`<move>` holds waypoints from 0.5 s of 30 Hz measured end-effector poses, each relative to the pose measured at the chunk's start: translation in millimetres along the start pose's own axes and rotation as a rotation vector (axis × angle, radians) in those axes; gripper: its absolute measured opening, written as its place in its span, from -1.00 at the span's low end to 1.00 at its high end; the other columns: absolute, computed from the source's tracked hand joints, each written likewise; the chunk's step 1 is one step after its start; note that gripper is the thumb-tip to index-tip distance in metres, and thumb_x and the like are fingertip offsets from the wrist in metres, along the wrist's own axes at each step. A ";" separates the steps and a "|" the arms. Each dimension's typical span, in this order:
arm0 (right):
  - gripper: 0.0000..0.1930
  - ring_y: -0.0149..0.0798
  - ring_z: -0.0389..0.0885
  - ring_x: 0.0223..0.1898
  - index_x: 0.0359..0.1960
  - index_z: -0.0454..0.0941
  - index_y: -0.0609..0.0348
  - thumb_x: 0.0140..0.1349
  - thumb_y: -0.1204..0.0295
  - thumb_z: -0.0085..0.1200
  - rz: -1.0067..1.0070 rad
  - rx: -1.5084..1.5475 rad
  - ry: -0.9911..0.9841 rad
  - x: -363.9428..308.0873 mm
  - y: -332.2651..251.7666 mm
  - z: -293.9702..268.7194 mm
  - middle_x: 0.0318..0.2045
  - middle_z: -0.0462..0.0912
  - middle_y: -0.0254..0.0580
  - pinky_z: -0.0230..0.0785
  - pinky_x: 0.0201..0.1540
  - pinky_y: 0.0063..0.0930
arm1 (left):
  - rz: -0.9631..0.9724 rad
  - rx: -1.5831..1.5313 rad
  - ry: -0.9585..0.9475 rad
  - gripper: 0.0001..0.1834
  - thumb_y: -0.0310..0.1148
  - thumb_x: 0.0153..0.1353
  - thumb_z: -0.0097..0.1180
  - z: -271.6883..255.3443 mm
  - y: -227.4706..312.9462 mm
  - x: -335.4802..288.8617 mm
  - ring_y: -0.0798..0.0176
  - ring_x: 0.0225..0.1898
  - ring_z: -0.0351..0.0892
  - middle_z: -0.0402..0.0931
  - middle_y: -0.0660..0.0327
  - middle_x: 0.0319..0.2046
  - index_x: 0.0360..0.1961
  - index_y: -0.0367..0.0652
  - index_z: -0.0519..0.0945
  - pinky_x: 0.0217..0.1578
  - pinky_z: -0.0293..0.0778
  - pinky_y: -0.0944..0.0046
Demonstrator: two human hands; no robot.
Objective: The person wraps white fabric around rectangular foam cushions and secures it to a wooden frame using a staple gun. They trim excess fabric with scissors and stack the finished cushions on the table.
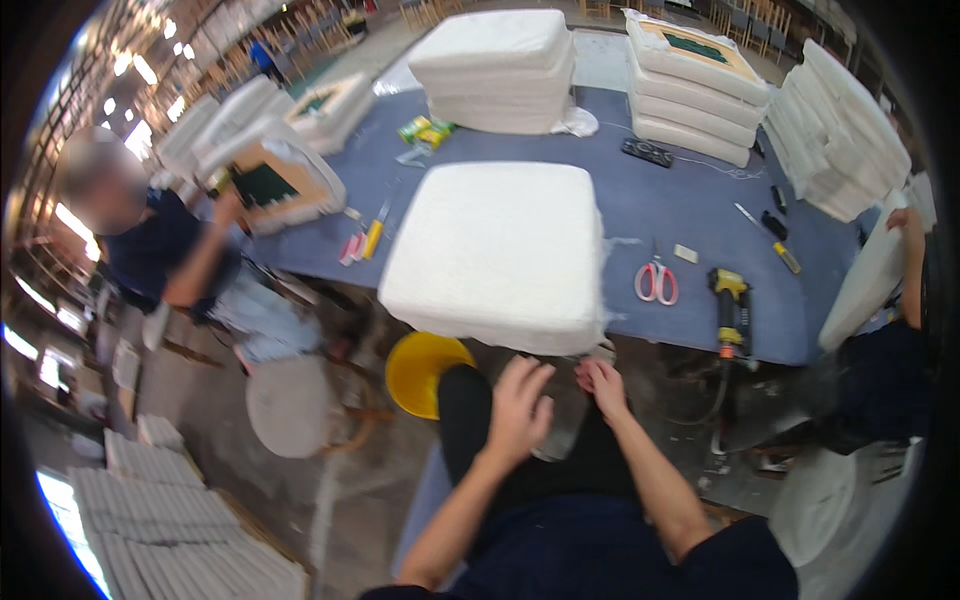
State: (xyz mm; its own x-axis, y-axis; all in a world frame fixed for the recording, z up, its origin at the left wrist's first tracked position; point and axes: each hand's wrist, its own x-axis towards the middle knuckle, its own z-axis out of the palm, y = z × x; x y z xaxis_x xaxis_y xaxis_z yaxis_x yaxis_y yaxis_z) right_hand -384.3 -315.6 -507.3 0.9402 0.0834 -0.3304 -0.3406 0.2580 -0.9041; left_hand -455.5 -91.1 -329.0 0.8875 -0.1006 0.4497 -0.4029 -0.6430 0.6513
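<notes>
A white padded seat cushion (497,250) lies in front of me, its near edge sticking out past the table edge. My left hand (520,408) is just below that near edge, fingers spread and bent, with nothing seen in them. Close to the cushion's near right corner, my right hand (602,385) has its fingers drawn together in a pinch; what they hold, if anything, is too small to make out. Right of the cushion lie red-handled scissors (656,283) and a black and yellow air stapler (730,310) with a hose.
Stacked white cushions (492,75) stand at the table's back, with more stacks (690,95) to the right. A yellow bucket (425,373) is under the table edge. A co-worker (170,235) handles a cushion at left; another person's arm (912,265) holds one at right.
</notes>
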 end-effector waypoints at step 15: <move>-0.36 -0.15 0.54 0.38 0.49 0.40 -0.08 0.57 -0.16 -0.17 0.408 0.576 0.577 72.6 -61.4 96.6 0.44 0.50 -0.29 0.50 0.28 -0.02 | -0.041 0.579 -0.345 -0.22 0.35 0.55 -0.22 99.9 -94.8 151.6 -0.46 0.71 -0.35 -0.12 -0.05 0.74 0.70 0.42 0.19 0.50 -0.41 -0.75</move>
State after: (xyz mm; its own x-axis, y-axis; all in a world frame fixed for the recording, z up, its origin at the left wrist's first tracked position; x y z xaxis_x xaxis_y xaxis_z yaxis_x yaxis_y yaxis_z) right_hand -294.2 -232.4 -449.6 0.5438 -0.1812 -0.8194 -0.4426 0.7676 -0.4635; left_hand -260.3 -121.2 -383.6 0.9589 -0.2423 0.1479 -0.2677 -0.9451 0.1875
